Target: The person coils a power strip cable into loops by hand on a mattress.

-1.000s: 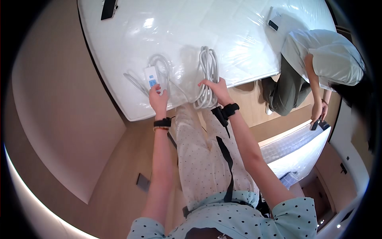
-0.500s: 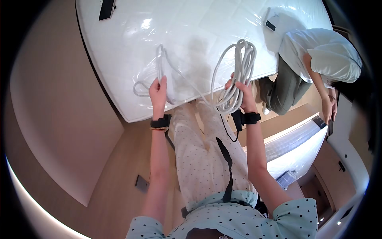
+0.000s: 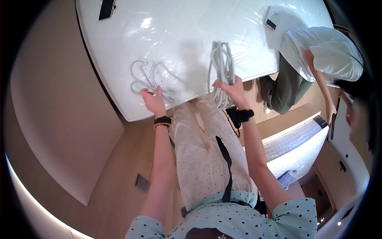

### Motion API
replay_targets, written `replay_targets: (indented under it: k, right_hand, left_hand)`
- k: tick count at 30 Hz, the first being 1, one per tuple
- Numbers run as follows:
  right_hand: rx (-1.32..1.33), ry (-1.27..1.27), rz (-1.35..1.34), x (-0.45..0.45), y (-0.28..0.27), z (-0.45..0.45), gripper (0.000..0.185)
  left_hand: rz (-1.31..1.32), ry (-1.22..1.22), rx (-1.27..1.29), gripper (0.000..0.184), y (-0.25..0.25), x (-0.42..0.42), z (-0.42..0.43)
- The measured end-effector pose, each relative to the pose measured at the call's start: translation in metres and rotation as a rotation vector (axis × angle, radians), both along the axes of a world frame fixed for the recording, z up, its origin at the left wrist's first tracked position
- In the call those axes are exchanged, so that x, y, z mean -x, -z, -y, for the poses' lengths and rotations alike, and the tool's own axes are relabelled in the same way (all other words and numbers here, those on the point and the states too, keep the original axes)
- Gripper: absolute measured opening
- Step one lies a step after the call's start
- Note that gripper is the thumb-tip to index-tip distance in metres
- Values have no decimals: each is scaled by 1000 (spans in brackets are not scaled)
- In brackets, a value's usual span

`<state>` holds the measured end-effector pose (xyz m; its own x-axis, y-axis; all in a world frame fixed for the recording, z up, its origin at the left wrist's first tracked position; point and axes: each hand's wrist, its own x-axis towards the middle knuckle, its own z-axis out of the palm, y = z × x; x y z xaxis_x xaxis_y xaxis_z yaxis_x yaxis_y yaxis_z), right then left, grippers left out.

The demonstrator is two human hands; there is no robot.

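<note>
A long coiled bundle of grey-white cable [image 3: 222, 63] hangs upright over the mattress edge, and my right hand [image 3: 232, 91] is closed around its lower half. A strand of the cable runs left to a white power strip [image 3: 148, 71], which lies on the plastic-covered mattress [image 3: 187, 24] among loose loops of cable. Just below the strip, my left hand [image 3: 154, 101] has its thumb and fingers apart beside those loops, with nothing visibly gripped.
A dark phone [image 3: 106, 9] lies at the mattress's upper left, and a small white box [image 3: 273, 20] at its upper right. At the right a person [image 3: 326, 51] in a white top bends over, holding a dark flat object. A second wrapped mattress [image 3: 294, 153] stands lower right.
The coil has gone right and up, then back left in my right hand. My left hand has let go of the cable by the strip, which has turned over and lies amid loops.
</note>
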<state>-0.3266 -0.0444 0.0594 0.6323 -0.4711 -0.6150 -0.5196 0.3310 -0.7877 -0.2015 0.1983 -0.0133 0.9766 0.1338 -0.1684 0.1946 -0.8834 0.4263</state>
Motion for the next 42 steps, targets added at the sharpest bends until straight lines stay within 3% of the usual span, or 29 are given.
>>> replay_targets:
  k: [3,6,9,12,15,21,24,25,28,31,34,37,40,41,42]
  right_hand:
    - [67,-98,24,-19,8,-20,36]
    - [43,-203,85,-37,24,-36,41]
    - [-13,-400,59,-53,39,-46,45]
    - [-228,-376,128,-56,30,-57,49]
    - [-241,-315,110,-57,2,-63,51]
    - [-278,-146,40,-49,34,-57,56]
    - [-511,-102,10,-46,45,-47,58]
    - [-545,-115,18,-45,47,-48,60]
    - [-542,-223,32,-45,60,-47,58]
    - [-363,-284,99,-43,67,-57,53]
    - [-481,-143,55,-40,55,-63,47]
    - [-613,-4,78,-31,46,-59,34]
    - [-697,123,112,-23,36,-57,29]
    - [-721,171,123,-20,33,-57,30]
    - [-745,220,133,-17,31,-58,31]
  left_hand:
    - [-137,103,80,35,23,10,-10]
    - [-257,81,384,33,15,15,0]
    - [-520,-84,721,31,39,17,-3]
    - [-770,-103,623,35,38,18,4]
    - [-847,-156,694,35,21,14,7]
    - [-730,-175,891,39,-26,26,26]
    - [-598,139,839,43,-20,47,33]
    - [-643,98,864,36,-22,53,36]
    - [-647,385,562,35,-37,44,35]
    - [-302,831,171,34,-35,38,29]
    - [-648,483,354,35,-31,24,20]
    - [-537,-36,252,44,-1,20,-7]
    - [-837,-305,342,60,12,8,-13]
    - [-967,-422,572,76,8,10,-16]
    - [-966,-583,779,78,27,11,-20]
